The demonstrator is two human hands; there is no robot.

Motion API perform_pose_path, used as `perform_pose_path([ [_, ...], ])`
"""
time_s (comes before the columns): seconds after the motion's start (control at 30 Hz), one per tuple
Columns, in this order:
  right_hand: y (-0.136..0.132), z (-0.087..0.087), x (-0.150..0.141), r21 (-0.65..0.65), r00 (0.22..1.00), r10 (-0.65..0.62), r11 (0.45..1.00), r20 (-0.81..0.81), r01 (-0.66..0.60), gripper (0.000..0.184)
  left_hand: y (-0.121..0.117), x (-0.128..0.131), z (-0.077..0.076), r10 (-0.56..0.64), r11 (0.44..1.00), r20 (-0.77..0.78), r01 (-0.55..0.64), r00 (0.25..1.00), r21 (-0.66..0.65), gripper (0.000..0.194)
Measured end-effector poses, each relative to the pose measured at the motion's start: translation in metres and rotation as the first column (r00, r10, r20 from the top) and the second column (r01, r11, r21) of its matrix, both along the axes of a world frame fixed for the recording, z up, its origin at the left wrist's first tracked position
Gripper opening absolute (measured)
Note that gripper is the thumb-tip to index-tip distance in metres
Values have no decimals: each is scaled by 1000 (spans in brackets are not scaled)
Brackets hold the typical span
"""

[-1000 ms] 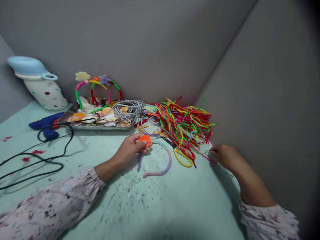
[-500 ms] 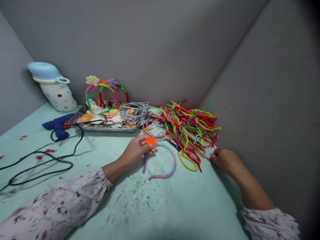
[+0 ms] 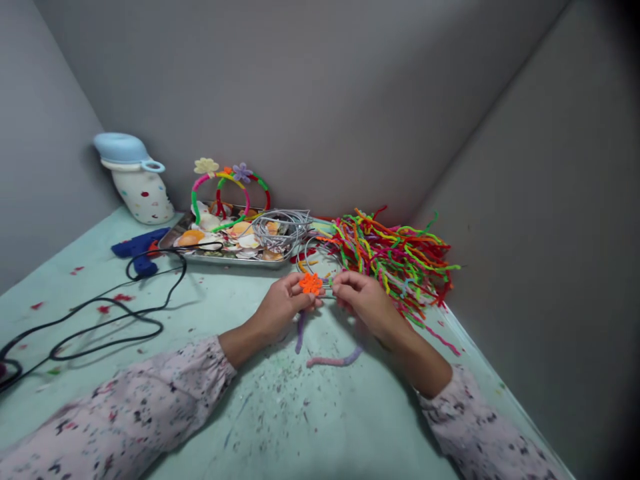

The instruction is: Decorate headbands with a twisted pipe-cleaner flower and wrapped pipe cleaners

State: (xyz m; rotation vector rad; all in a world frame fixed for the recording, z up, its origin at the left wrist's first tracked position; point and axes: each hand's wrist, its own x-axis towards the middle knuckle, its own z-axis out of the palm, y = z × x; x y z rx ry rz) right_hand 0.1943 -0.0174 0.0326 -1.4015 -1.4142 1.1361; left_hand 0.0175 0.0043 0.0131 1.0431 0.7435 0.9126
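Observation:
Between the thumb and fingers of my left hand [image 3: 283, 303] is an orange fuzzy pipe-cleaner flower [image 3: 311, 284], its face turned up. Close to it on the right, my right hand [image 3: 370, 303] is closed in a pinch. A tiny green bit [image 3: 330, 283] shows at its fingertips, too small to name surely. Beneath both hands a curved pastel pipe-cleaner band [image 3: 327, 362] lies on the table, partly hidden by the right hand. Its lilac end [image 3: 300, 333] comes out below the left hand; whether the flower is joined to it, I cannot tell.
A heap of coloured pipe cleaners [image 3: 395, 253] lies at the back right. Behind the hands stands a metal tray [image 3: 225, 262] with shells, coiled grey wire [image 3: 283, 227] and flower-topped hoops [image 3: 194, 197]. To the left are a blue glue gun [image 3: 140, 243], its black cord [image 3: 145, 318] and a bottle [image 3: 143, 193].
My right hand has come left from the edge of the pipe-cleaner heap to beside the orange flower. My left hand still holds the flower. The view has shifted slightly.

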Motion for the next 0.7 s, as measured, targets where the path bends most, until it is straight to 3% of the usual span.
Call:
perform_pose_path([
  [0.23,6,-24,-9,106,998,17,994,59,-23,9,2,3,-5,101,994,-17,-100,995,46,32],
  [0.47,2,-31,-15,235,977,67,965,205,-115,8,8,4,-18,102,991,-89,-92,991,101,32],
  [0.7,1,-35,-12,256,974,28,963,223,-86,7,7,4,-19,117,987,-110,-103,987,124,30],
])
